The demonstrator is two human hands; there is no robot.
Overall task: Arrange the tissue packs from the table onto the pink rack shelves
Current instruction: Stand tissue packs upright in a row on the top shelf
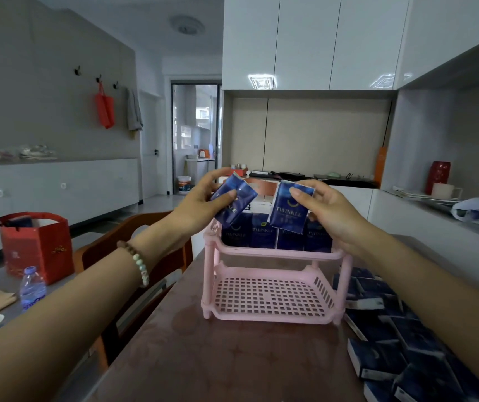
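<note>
Two hands above a pink rack standing on a brown table. Left hand, thumb pressed on the front and fingers curled behind, pinching a blue tissue pack tilted with its lower end over the rack's left end. Right hand, thumb on the front and fingers wrapped behind, gripping a second pack held nearly upright, just above and in front of the row of packs already standing on the top shelf. Lower shelf holding no packs as yet. Heap of packs on the table just right of the rack. Likely hazards, judged from this arrangement: toppling of the upright row under a push from either incoming pack, owing to narrow bases and little visible room along the front; snagging of the tilted pack on the left post unless squared first; a slip from either grip, given smooth wrappers and hold by thumb and fingers alone; shifting of the light rack if pressed down on one side.
</note>
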